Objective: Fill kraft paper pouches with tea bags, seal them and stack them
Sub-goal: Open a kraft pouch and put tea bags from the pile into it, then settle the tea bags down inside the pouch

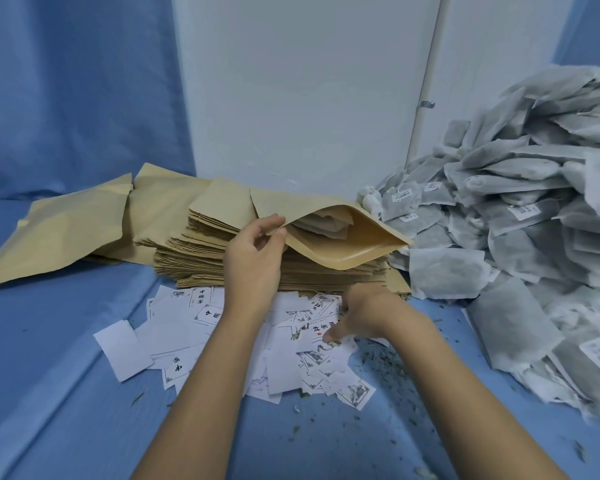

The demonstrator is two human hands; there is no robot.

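Pouch (347,244) lies open atop the stack (201,258) at centre, seemingly filled but unsealed; your left hand (253,258) pinches its upper lip. Your right hand (361,313) curls over the cards (174,327) at 6 o'clock, and I cannot tell whether it grips one. Plenty of tea bags (516,209) wait at 3 o'clock. Underneath is blue cloth (66,341), with a white panel (302,91) at 12.

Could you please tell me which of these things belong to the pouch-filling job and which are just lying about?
In the job: open pouch, held by the left hand; pouch stack under it; heap of tea bags; printed cards, pinched by the right hand.
Lying about: tea crumbs on the blue cloth; large kraft sheets at the left; metal bracket on the wall.
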